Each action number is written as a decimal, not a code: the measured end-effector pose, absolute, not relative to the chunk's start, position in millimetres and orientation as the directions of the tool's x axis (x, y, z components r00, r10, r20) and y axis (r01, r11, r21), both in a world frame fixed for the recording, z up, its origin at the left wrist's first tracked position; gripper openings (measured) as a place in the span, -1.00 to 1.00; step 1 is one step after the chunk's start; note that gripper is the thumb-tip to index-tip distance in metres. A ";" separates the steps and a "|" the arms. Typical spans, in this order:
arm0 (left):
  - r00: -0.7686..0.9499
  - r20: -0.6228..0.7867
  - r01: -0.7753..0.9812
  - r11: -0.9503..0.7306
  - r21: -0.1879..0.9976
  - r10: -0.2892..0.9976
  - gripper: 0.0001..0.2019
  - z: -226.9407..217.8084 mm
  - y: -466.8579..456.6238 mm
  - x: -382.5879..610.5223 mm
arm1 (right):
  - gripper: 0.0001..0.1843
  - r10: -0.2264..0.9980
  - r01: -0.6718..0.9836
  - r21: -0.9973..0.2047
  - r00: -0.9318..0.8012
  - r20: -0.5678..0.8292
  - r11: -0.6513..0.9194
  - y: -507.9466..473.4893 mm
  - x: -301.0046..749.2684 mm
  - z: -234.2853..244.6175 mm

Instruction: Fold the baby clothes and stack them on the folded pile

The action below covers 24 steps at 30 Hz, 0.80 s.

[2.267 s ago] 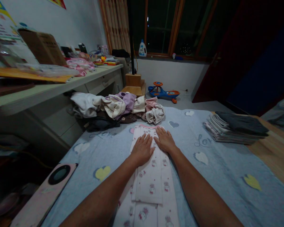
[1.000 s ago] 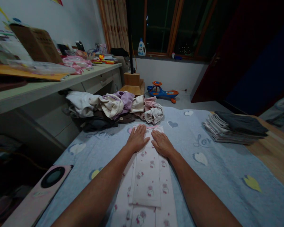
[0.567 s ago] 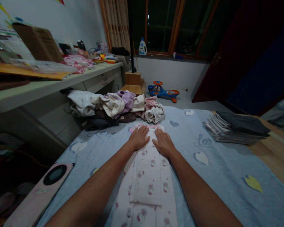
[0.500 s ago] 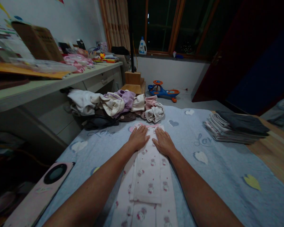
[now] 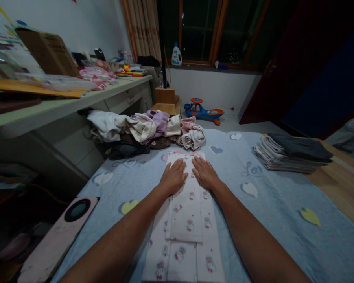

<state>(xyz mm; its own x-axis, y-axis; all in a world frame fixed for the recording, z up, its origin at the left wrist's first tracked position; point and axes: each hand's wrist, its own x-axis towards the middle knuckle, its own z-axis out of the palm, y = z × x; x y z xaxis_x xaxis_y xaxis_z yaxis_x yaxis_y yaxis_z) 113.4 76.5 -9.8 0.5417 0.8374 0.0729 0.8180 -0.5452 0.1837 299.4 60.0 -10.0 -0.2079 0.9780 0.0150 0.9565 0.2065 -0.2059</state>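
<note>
White printed garment (image 5: 185, 220), folded in layers, is pressed near its far end by the left hand (image 5: 173, 177) and right hand (image 5: 205, 173), both laid flat, fingers extended and slightly parted. It is laid on a blue blanket (image 5: 283, 224); "Love" is read at left. Beyond, heaped clothes (image 5: 147, 125) are seen; at right, a folded stack (image 5: 292, 153). Farther off, a cluttered desk (image 5: 129, 84), blue-orange ride-on toy (image 5: 203, 112) and sill bottle (image 5: 176, 56), label illegible, are noted.

At lower centre, the folded white cloth garment (image 5: 185, 218) is printed with pinkish cartoon faces and dots.
</note>
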 end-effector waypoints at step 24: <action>0.725 0.178 0.670 -0.741 0.043 0.665 -0.50 -14.9 32.7 97.9 | -0.54 0.932 0.927 -0.227 -0.233 0.279 0.300 61.7 305.0 -16.2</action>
<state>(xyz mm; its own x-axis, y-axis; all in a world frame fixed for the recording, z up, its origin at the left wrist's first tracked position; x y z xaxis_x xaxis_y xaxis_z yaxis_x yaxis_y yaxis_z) 97.9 32.7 -14.9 0.7249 0.6653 0.1785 0.6698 -0.7413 0.0432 305.0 61.7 -16.2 -0.2330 0.9315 0.2793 0.9267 0.2997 -0.2266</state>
